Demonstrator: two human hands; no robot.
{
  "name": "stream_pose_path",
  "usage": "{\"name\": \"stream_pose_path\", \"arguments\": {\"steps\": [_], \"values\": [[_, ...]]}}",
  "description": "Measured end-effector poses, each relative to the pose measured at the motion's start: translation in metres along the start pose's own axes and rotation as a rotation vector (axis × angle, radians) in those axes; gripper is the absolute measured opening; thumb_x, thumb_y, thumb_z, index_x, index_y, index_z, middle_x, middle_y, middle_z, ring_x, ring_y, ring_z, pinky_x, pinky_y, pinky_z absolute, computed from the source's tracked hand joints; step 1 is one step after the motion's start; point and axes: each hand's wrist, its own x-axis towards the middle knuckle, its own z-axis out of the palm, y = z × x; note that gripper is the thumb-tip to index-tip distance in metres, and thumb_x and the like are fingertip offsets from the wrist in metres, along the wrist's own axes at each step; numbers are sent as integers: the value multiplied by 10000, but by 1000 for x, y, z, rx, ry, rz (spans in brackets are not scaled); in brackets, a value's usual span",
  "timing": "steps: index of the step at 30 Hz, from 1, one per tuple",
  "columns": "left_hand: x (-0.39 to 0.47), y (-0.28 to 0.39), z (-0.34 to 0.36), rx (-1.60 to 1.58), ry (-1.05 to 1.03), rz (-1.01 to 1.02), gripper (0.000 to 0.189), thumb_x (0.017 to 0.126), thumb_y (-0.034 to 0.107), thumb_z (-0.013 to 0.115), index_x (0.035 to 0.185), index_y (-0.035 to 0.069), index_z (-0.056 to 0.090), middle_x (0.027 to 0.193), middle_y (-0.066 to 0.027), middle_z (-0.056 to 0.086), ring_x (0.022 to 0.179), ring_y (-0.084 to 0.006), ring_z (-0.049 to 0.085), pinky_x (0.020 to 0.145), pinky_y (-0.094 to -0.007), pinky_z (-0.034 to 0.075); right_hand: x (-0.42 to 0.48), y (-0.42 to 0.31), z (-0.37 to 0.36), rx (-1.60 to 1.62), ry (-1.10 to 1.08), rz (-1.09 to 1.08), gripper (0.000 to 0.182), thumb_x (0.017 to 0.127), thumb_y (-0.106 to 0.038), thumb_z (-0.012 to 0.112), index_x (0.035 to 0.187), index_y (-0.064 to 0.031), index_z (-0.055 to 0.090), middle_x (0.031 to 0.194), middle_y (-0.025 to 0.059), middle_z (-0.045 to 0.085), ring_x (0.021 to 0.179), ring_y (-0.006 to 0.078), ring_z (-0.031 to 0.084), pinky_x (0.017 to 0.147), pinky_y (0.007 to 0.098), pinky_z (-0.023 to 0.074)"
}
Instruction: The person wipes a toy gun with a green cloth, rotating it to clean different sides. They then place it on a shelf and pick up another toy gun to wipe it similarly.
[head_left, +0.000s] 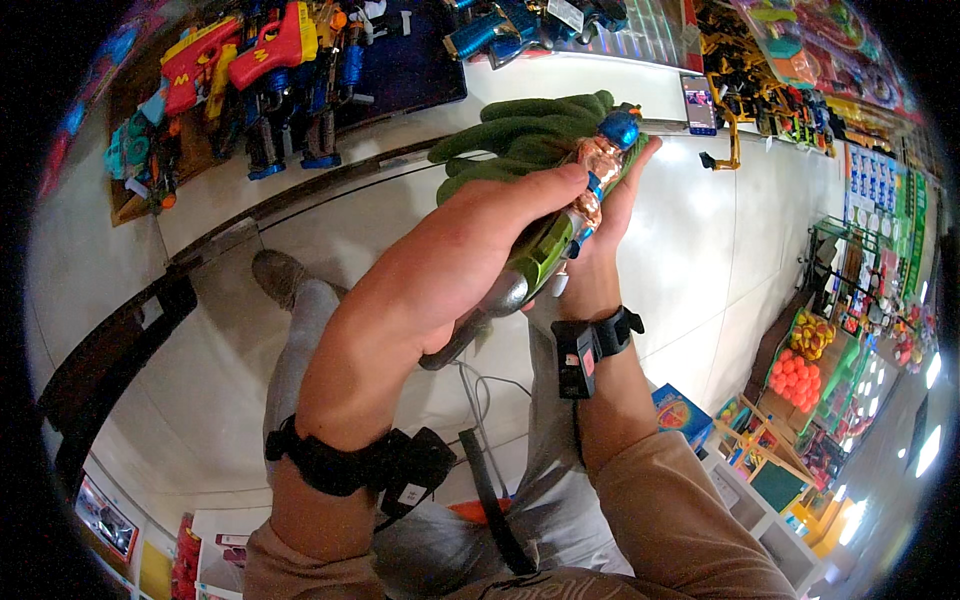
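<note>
My left hand is wrapped around a metallic toy, probably a toy gun, with a green and silver body, a copper-coloured front and a blue tip. The thumb presses along its upper side, and the fingers are mostly hidden beneath. To the right, my right hand supports the front part from below, one bare digit stretched past the blue tip. Dark green soft fabric with several finger-like lobes lies behind the toy, against my right hand; whether it is a glove cannot be told. Both forearms wear black straps with small devices.
Red and yellow toy guns and blue toy guns lie beyond a dark shelf edge. A phone rests on the pale surface. Boxed toys and orange balls stand right; a cable hangs below my hands.
</note>
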Motion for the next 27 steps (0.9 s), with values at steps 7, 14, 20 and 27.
{"name": "stream_pose_path", "arguments": {"steps": [7,14,20,27], "values": [[-2,2,-2,6,-56,4,416,971,439,543,939,47,678,748,-64,688,523,-100,606,428,-237,478,-3,2,1,70,-167,20,759,829,-768,485,1144,-89,613,1028,93,679,891,240,652,783,405,555],[-4,3,-7,-44,-26,52,348,959,393,573,993,56,654,774,-56,676,507,-137,600,433,-272,490,-6,17,10,37,-107,19,806,836,-773,448,1238,-84,568,1128,93,657,917,248,666,770,401,580],[0,7,-11,-173,34,90,333,959,379,571,1081,77,639,904,-54,692,643,-159,660,490,-297,531,-7,18,15,-95,-168,169,764,905,-723,363,1319,-97,508,1169,84,652,963,226,670,766,354,585],[5,1,-8,-106,94,196,395,971,421,548,1150,79,630,970,-44,699,728,-147,671,564,-312,567,-7,28,43,-493,241,-11,725,930,-727,297,1252,-134,561,1107,52,660,926,190,660,747,326,565]]}}
